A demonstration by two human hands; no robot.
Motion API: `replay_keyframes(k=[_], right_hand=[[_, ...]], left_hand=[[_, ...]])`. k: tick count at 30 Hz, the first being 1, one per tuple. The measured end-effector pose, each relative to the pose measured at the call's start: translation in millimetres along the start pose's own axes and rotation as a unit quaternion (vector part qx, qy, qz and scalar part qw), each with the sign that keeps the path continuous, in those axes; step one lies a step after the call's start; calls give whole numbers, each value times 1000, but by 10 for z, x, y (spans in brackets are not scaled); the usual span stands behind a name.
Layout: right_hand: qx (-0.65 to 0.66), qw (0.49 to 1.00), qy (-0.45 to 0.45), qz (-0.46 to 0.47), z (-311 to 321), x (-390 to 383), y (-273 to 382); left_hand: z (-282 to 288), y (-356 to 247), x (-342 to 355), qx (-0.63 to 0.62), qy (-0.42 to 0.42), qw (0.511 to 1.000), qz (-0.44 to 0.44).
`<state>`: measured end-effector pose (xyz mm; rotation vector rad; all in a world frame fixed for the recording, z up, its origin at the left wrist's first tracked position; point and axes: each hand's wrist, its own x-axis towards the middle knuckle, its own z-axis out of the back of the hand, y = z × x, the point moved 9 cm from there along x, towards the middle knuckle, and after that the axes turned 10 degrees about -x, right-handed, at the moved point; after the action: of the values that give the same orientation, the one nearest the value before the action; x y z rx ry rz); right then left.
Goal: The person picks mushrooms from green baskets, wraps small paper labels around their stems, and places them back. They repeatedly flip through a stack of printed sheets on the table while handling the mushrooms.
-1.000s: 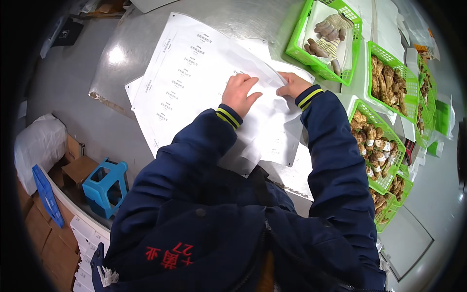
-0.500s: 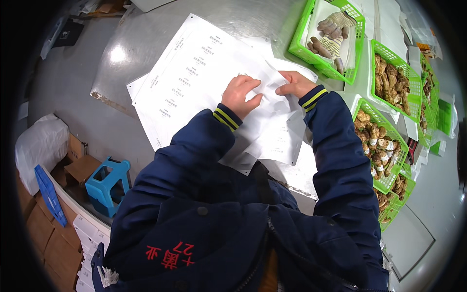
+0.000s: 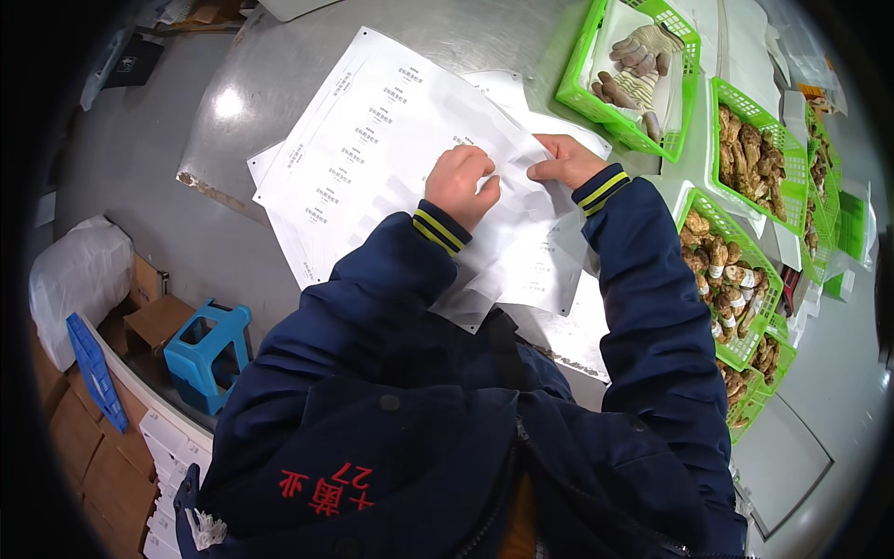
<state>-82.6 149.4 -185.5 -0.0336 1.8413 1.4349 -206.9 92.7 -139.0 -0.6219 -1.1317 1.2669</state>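
Note:
White sheets of printed labels (image 3: 372, 158) lie overlapped on a metal table, with rows of small print and some blank patches on the top one. My right hand (image 3: 566, 160) pinches the top sheet at its right side, thumb above, lifting and bending it there. Close beside it, my left hand (image 3: 461, 186) rests over the sheet with its fingers curled toward the thumb. Whether a label sits between those fingertips is too small to make out. The near part of the sheet is creased and folded over below my hands.
Right of the sheets stands a green basket (image 3: 687, 93) with striped gloves (image 3: 643, 61). Further green baskets hold brown mushrooms (image 3: 748, 154), some wrapped in white bands (image 3: 731, 289). Low on the left are a blue stool (image 3: 209, 349), a white plastic bag (image 3: 82, 279) and cardboard boxes (image 3: 112, 475).
Hardly anything differs. My left hand has shifted very slightly over the sheet; my right hand keeps its pinch on the sheet's edge.

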Motion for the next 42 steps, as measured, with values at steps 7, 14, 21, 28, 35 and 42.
replay_keyframes(k=[7, 14, 21, 28, 35, 42], right_hand=[[-20, 1000, -11, -3, 8, -11, 30], [-151, 984, -93, 5, 275, 59, -97], [-455, 786, -413, 67, 537, -159, 211], [-374, 694, -515, 336, -686, -1159, 1283], [-371, 671, -592, 246, -511, -1839, 903], [-318, 630, -667, 238, -153, -2858, 490]], left_hand=[[-7, 51, 13, 6, -3, 1000, 12], [355, 804, -148, -282, 40, 871, 399], [1646, 607, -101, -409, -128, 820, 379], [625, -179, -102, -347, -96, 876, 320], [-241, -652, -158, -373, 1, 879, 298], [-1092, -1585, -173, -362, 170, 890, 219]])
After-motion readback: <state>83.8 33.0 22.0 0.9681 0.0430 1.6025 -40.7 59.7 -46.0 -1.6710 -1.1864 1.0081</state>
